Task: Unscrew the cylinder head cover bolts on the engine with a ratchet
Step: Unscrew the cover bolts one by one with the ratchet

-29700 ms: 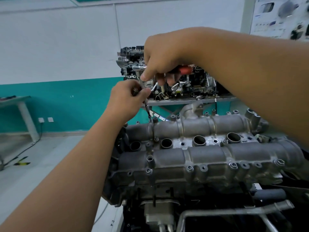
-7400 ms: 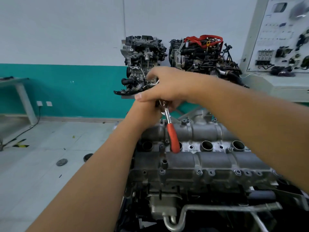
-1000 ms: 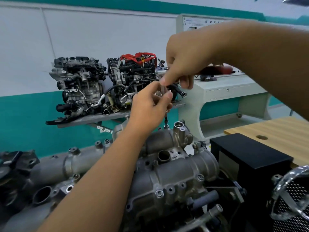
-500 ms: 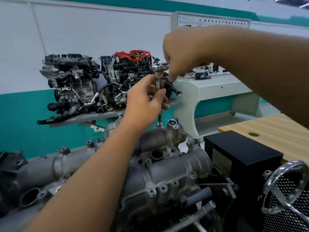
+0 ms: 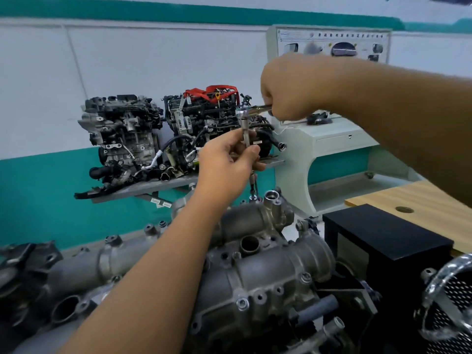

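The grey cylinder head cover point(image 5: 255, 272) of the engine fills the lower middle, with several bolts along its edges. A chrome ratchet point(image 5: 251, 110) stands high above the cover's far right end. Its long extension bar point(image 5: 246, 134) runs down to a bolt point(image 5: 253, 198) at the back of the cover. My right hand point(image 5: 288, 90) grips the ratchet handle, which is mostly hidden in the fist. My left hand point(image 5: 229, 159) pinches the extension bar between thumb and fingers about halfway down.
Two display engines point(image 5: 122, 136) point(image 5: 214, 118) sit on a wall shelf behind. A white training console point(image 5: 329, 139) stands at right. A black box point(image 5: 383, 241), a wooden table point(image 5: 419, 200) and a chrome mesh part point(image 5: 452, 302) lie to the right of the engine.
Over the last second my right hand has swung the ratchet handle round while my left hand stayed pinched on the extension bar. The camera view has shifted slightly.
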Demonstrator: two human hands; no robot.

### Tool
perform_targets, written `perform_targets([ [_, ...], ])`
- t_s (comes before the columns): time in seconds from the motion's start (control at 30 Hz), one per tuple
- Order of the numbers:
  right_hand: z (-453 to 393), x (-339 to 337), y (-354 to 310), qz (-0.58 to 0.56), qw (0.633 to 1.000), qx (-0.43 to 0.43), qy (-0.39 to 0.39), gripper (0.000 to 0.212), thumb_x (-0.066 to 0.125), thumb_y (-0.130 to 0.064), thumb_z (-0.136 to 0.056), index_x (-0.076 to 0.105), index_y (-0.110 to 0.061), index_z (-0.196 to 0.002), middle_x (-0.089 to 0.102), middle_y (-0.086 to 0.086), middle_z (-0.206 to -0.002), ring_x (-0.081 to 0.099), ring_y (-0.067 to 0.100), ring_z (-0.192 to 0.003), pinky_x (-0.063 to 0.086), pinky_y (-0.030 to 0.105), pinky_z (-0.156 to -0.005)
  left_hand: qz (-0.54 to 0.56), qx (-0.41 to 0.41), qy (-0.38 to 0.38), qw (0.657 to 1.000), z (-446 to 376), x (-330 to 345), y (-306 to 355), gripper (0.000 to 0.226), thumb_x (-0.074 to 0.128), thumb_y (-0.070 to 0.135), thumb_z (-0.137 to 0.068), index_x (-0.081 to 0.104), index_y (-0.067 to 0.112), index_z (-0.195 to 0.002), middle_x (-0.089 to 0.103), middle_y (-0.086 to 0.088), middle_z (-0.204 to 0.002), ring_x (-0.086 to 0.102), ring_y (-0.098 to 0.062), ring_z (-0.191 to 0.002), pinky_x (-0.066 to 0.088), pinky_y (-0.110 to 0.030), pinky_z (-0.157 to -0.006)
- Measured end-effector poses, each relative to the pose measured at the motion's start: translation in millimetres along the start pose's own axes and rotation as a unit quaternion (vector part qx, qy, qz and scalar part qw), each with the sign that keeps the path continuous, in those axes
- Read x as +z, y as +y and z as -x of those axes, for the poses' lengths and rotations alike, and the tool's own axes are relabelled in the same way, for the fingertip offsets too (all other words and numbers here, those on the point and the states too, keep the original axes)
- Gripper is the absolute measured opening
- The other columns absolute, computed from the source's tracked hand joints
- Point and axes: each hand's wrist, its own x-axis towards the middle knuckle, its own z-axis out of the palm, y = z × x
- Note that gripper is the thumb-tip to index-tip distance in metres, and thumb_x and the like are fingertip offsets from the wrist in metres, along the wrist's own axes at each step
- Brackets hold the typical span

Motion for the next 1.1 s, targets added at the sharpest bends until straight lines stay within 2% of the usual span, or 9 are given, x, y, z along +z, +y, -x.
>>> perform_targets([
  [0.13,17.4,-6.5,-10.9,-0.105,0.981,0.021,-0.160,0.019,0.084,-0.017,-0.080,0.074,-0.010,-0.065,0.076,0.011,-0.070,0.076,0.026,-0.064,0.061,0.037,-0.059,-0.014,0.024,0.023,0.999,1.3,0.0,-3.4,0.008,0.066,0.009,-0.098,0.071,0.015,-0.102,0.073,-0.004,-0.080,0.077,-0.017,-0.070,0.064,-0.045,-0.060],
  [0.27,5.4,-2.2,-6.4,0.025,0.999,0.014,0.017,0.015,0.074,-0.013,-0.085,0.067,-0.002,-0.077,0.070,0.015,-0.075,0.073,0.036,-0.091,0.052,0.049,-0.084,-0.003,0.008,-0.004,1.000,-0.1,-1.7,-4.4,0.022,0.063,0.005,-0.100,0.069,0.026,-0.096,0.071,-0.002,-0.076,0.077,-0.021,-0.068,0.064,-0.044,-0.061],
  [0.4,19.5,-7.0,-15.2,-0.115,0.984,0.040,-0.133,0.023,0.085,-0.028,-0.080,0.074,-0.007,-0.080,0.077,0.006,-0.073,0.078,0.025,-0.073,0.060,0.046,-0.079,-0.011,0.032,0.006,0.999,1.0,-0.7,-5.8,0.017,0.064,0.009,-0.100,0.069,0.022,-0.091,0.070,0.000,-0.070,0.076,-0.020,-0.066,0.061,-0.033,-0.057],
  [0.53,9.7,-3.7,-10.8,0.029,0.999,0.019,0.006,0.018,0.081,-0.016,-0.082,0.067,-0.006,-0.076,0.070,0.008,-0.075,0.073,0.030,-0.091,0.051,0.057,-0.095,-0.014,0.015,-0.021,1.000,-0.8,1.6,-3.4,0.016,0.061,0.008,-0.102,0.069,0.018,-0.093,0.068,-0.006,-0.071,0.074,-0.022,-0.062,0.059,-0.032,-0.056],
  [0.67,20.2,-9.9,-9.3,-0.144,0.970,0.026,-0.192,0.018,0.089,-0.018,-0.071,0.073,-0.010,-0.073,0.078,0.008,-0.078,0.078,0.025,-0.078,0.061,0.041,-0.078,-0.010,0.033,-0.004,0.999,3.2,2.0,-3.0,0.012,0.064,0.012,-0.100,0.069,0.012,-0.089,0.068,-0.009,-0.070,0.074,-0.024,-0.062,0.059,-0.041,-0.057],
  [0.73,14.7,-7.4,-1.1,-0.124,0.979,0.027,-0.161,0.011,0.085,-0.013,-0.075,0.076,-0.011,-0.081,0.077,0.004,-0.080,0.077,0.026,-0.085,0.059,0.041,-0.081,-0.010,0.023,-0.006,1.000,2.4,3.5,-3.2,0.009,0.064,0.010,-0.100,0.071,0.005,-0.096,0.068,-0.014,-0.071,0.074,-0.025,-0.062,0.059,-0.041,-0.058],
  [0.8,10.3,-3.0,-0.4,-0.033,0.999,0.016,-0.037,0.007,0.080,-0.011,-0.083,0.076,-0.006,-0.086,0.070,0.002,-0.072,0.074,0.026,-0.083,0.057,0.040,-0.078,-0.011,0.015,-0.009,1.000,1.3,5.0,-1.9,0.010,0.063,0.008,-0.101,0.072,0.004,-0.101,0.068,-0.020,-0.074,0.074,-0.028,-0.063,0.059,-0.037,-0.059],
  [0.93,19.2,-9.8,-5.4,-0.133,0.978,0.024,-0.160,0.019,0.086,-0.018,-0.078,0.075,-0.009,-0.065,0.076,0.011,-0.072,0.077,0.024,-0.068,0.062,0.035,-0.063,0.000,0.026,0.012,1.000,2.5,3.5,-2.4,0.010,0.066,0.008,-0.098,0.072,0.009,-0.106,0.071,-0.009,-0.078,0.076,-0.023,-0.067,0.063,-0.041,-0.063],
  [1.1,8.5,-5.3,-6.9,-0.042,0.999,0.016,-0.022,0.010,0.075,-0.006,-0.083,0.070,0.001,-0.077,0.069,0.012,-0.066,0.072,0.030,-0.073,0.056,0.033,-0.065,-0.002,0.019,0.001,1.000,2.5,3.2,-1.3,0.022,0.063,0.004,-0.099,0.070,0.024,-0.095,0.071,-0.012,-0.080,0.076,-0.020,-0.067,0.063,-0.044,-0.061],
])
